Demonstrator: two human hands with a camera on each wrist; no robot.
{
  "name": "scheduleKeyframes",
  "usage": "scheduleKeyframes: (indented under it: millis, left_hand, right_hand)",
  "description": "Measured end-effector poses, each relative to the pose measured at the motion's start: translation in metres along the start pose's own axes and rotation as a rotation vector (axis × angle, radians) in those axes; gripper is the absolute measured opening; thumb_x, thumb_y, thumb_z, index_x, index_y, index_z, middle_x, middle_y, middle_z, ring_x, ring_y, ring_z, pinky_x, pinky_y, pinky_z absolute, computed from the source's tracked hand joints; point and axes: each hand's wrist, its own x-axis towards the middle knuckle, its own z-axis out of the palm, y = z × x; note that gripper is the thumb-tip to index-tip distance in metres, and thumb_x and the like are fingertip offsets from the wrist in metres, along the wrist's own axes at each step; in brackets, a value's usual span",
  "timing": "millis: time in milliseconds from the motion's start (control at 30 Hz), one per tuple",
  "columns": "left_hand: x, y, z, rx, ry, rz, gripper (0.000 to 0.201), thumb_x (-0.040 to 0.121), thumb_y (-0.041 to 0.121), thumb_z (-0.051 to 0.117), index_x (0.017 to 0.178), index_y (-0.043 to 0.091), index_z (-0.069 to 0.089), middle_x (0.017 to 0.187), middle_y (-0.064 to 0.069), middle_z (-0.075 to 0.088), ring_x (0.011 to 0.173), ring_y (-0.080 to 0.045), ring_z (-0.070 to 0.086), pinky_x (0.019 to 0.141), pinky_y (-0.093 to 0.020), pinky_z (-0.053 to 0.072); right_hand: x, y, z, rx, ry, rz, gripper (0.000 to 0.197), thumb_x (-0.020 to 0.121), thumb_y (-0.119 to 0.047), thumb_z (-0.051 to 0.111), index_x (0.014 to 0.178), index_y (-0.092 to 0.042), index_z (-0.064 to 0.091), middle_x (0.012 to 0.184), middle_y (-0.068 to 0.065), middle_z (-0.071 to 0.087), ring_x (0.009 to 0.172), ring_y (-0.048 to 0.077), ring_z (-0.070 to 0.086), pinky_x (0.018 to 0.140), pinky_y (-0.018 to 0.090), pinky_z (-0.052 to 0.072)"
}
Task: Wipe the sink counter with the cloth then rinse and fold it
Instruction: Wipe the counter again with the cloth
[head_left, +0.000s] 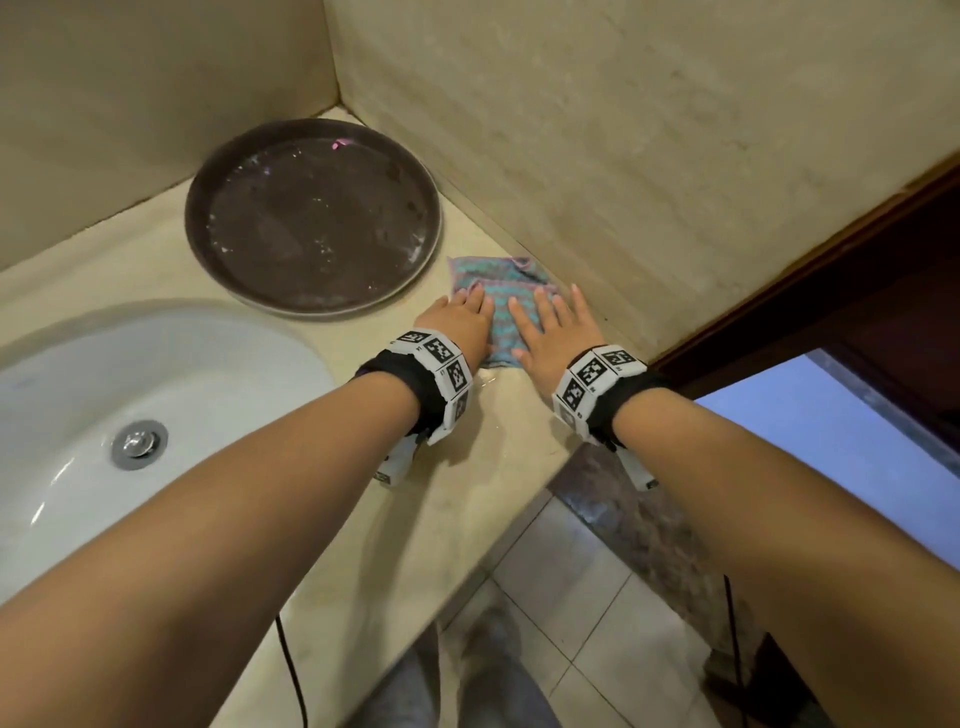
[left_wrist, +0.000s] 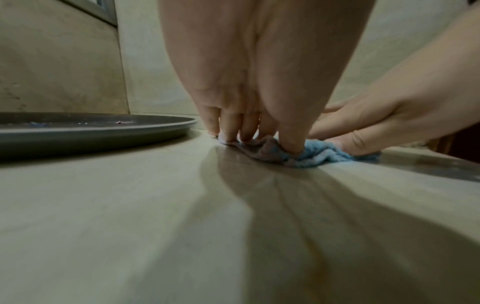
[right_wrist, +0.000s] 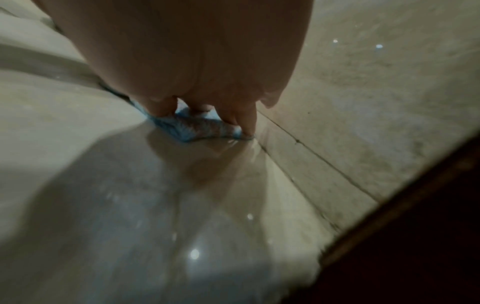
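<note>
Beige stone walls (head_left: 623, 130) close in a bathroom corner, and the matching tabletop (head_left: 130, 270) runs along them, glossy and wet-looking near its front edge in the right wrist view. Set into it at the left is the white sink (head_left: 171, 364) with its chrome drain (head_left: 139, 444), where the rinse would be done. Behind the sink, tucked toward the corner, sits a round dark tray (head_left: 313, 218), speckled with pale residue; it takes up most of the back of the tabletop, so the wiping is confined to the strip between its rim and the right-hand wall. That is where the cloth (head_left: 501, 306) lies, a blue and pink knitted square spread on the stone just beside the tray and close to the wall seam. Both hands rest on it side by side: the left hand (head_left: 462, 325) on its left half, the right hand (head_left: 558, 332) on its right half, each with fingers extended and flattened, gripping nothing. From the left wrist view the fingertips (left_wrist: 292, 146) dig down and bunch the near edge slightly. Two flat palms likely spread pressure for wiping, which looks unfinished; rinsing and folding remain.
</note>
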Motion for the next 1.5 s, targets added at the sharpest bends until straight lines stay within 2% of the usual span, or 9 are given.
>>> scheduleKeyframes:
  millis: [333,567,1100,1300,1500]
  left_hand:
    - [-0.050,0.063,0.038,-0.054,0.015,-0.052,0.063,0.098,0.027,0.036,0.150,0.011,0.004,0.159,-0.008,-0.003,0.147,-0.023,0.007,0.117,-0.039,0.015]
    - [-0.099,0.087,0.071,-0.126,0.059,-0.194,0.061,0.099,0.028,0.036,0.150,0.014,0.006,0.159,-0.006,-0.003,0.147,-0.022,0.010,0.118,-0.040,0.018]
    - [-0.270,0.045,0.152,-0.305,0.049,-0.641,0.062,0.098,0.032,0.036,0.150,0.015,0.005,0.159,-0.007,-0.004,0.148,-0.023,0.006,0.118,-0.042,0.015]
    - [-0.278,0.048,0.153,-0.300,0.016,-0.666,0.065,0.098,0.035,0.037,0.150,0.015,0.004,0.159,-0.007,-0.005,0.147,-0.025,0.005,0.118,-0.041,0.014]
    - [-0.257,0.058,0.142,-0.255,-0.008,-0.609,0.065,0.098,0.038,0.036,0.150,0.015,0.003,0.159,-0.007,-0.006,0.147,-0.026,0.005,0.117,-0.042,0.014]
  right_hand:
    - [-0.059,0.009,0.048,0.006,0.018,-0.061,0.062,0.100,-0.045,0.010,0.148,-0.018,-0.018,0.157,0.019,-0.012,0.146,0.037,-0.002,0.119,0.048,-0.007]
    - [-0.097,-0.004,0.061,-0.060,0.057,-0.193,0.060,0.101,-0.041,0.013,0.148,-0.018,-0.017,0.157,0.018,-0.015,0.146,0.038,-0.004,0.119,0.049,-0.006]
    - [-0.161,-0.157,0.046,-0.229,0.187,-0.619,0.061,0.101,-0.041,0.013,0.148,-0.017,-0.016,0.156,0.021,-0.017,0.144,0.042,-0.010,0.119,0.050,-0.006]
    - [-0.162,-0.155,0.050,-0.234,0.200,-0.662,0.061,0.100,-0.045,0.013,0.149,-0.021,-0.015,0.156,0.017,-0.017,0.145,0.038,-0.009,0.118,0.049,-0.007]
    - [-0.153,-0.128,0.058,-0.188,0.172,-0.633,0.061,0.100,-0.046,0.013,0.148,-0.024,-0.016,0.157,0.014,-0.018,0.146,0.038,-0.008,0.119,0.051,-0.005]
